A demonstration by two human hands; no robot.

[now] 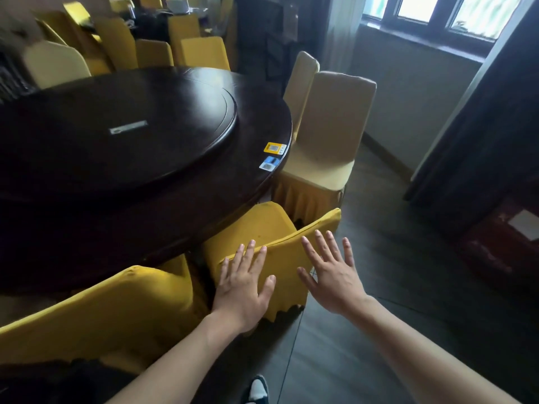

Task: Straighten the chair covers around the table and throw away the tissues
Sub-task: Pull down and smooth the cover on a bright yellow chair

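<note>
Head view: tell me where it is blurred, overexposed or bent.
Head view: the far chairs at upper left are smeared by motion blur; the window is blown out white; the dark table carries a soft sheen; wide-angle distortion bends the room's edges; both hands, left hand and right hand, are sharp.

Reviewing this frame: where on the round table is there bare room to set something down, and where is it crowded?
The lazy Susan is bare except for a small label strip. The table rim nearest the person is bare too. Two stickers sit on the rim by the beige chair. It is crowded between the yellow chairs under both open hands, left and right.
</note>
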